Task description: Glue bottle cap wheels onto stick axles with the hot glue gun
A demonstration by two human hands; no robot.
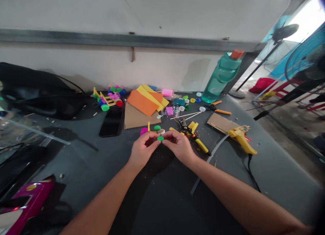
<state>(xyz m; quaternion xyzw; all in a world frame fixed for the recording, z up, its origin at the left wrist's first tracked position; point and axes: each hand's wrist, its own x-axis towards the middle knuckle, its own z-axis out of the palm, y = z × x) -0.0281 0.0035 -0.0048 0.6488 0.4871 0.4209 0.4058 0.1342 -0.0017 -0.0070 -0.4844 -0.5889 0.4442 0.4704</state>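
Observation:
Between my two hands, near the middle of the dark table, is a small round green bottle cap [160,138]. My left hand [145,145] pinches its left side with thumb and fingertips. On its right side my right hand [179,145] pinches it in the same way. Just beyond the fingers lie a second green cap [157,128], a magenta piece [144,131] and a thin yellow stick [148,126]. To the right of my right hand are yellow-handled pliers [201,145], with small yellow pieces around them.
A yellow glue gun [242,138] rests at right by a cardboard piece [219,122]; a clear glue stick [218,145] extends from it. Behind stand a green bottle [220,79], orange and yellow sheets [142,103] and loose caps. A phone [111,122] and colourful toy [109,99] lie left.

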